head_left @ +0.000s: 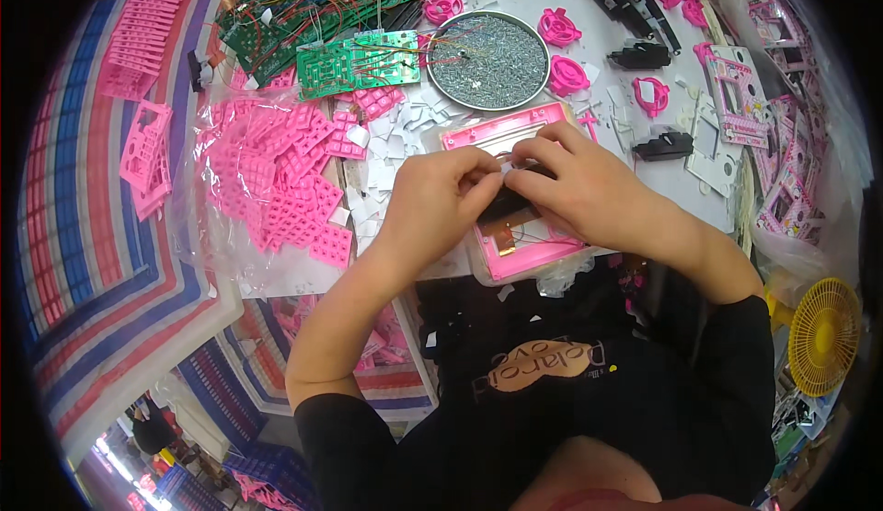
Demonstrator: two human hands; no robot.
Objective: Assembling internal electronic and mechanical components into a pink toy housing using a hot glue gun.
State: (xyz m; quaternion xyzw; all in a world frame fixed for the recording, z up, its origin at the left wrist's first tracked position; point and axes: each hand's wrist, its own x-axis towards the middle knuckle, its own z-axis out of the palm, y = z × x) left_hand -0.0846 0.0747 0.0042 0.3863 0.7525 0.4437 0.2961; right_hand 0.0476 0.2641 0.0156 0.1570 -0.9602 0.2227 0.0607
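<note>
Both hands [497, 189] pinching small white piece, pink frame [515, 134] half hidden beneath

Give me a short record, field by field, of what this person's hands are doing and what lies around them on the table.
Left hand: pinching a small white piece over the pink frame
Right hand: fingertips meeting the left hand's on that piece
Frame: lies flat at the table edge, dark part inside
Behind it: round dish of small metal screws
Left of it: pink keypad pieces on clear plastic
Far left corner: green circuit boards
Lower right: yellow fan
</note>
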